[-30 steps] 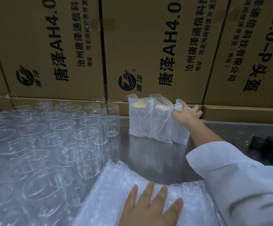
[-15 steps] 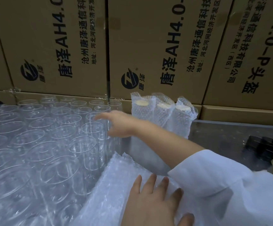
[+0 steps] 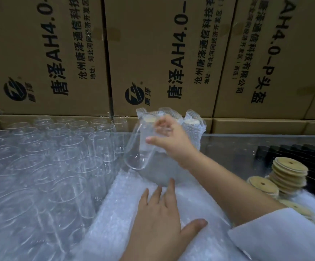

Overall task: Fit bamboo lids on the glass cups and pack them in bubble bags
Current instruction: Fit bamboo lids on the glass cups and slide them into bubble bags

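My right hand [image 3: 168,141] grips a clear glass cup [image 3: 138,147] by its upper part and holds it tilted in the air above the table's middle. My left hand [image 3: 160,221] rests flat, fingers spread, on a stack of bubble bags [image 3: 126,213] at the front. Several empty glass cups [image 3: 58,157] stand in rows on the left. Behind the lifted cup, three bagged cups [image 3: 192,129] with bamboo lids stand against the boxes. Stacks of round bamboo lids [image 3: 284,176] with centre holes lie at the right.
Large printed cardboard boxes [image 3: 152,53] form a wall along the back of the table. A block of black items [image 3: 294,155] sits at the far right behind the lids. The shiny table top [image 3: 228,149] shows between the bagged cups and the lids.
My right hand left the bagged cups, reached left to the rows of glasses, took one cup and lifted it toward the middle. My left hand stayed on the bubble bags.
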